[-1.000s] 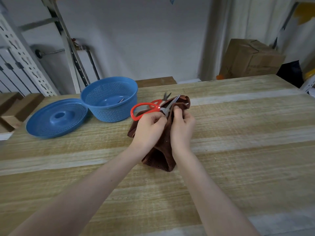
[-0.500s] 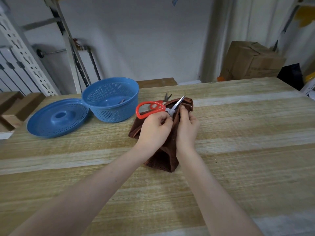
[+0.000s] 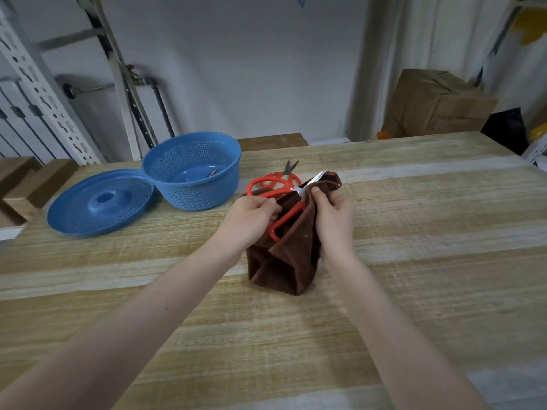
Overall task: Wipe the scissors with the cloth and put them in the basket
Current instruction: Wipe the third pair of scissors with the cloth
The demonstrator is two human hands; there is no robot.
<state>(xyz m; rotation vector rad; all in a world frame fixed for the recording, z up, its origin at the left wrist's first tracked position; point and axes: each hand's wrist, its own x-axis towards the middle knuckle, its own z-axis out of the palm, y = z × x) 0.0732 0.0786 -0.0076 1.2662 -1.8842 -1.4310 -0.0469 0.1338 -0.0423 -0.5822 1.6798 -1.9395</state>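
At the centre of the pale wooden surface a person holds a pair of red-handled steel scissors inside a dark brown cloth. Both are raised off the surface at the top, while the lower folds of the cloth rest on the wood. The scissors stand splayed: one red handle loop reaches up and to the left, the other runs down into the cloth, and a bright blade tip shows above the cloth's upper edge. On the left hand the fingers are curled and grip the scissors at the handles, against the cloth. On the right hand the fingers are closed in a pinch, pressing a fold of cloth over the blade near the pivot. Just behind the held pair lies a second pair of scissors with dark blades, tips pointing away; its red handles overlap those of the held pair in this view, and contact cannot be judged. To the left, apart from the hands, stands a round blue perforated plastic basket with a small metallic item inside, too indistinct to identify. A round blue perforated lid lies flat beside the basket on its left, appearing to touch it. Beyond the surface stand a brown cardboard box at right and white slotted metal racking at left.
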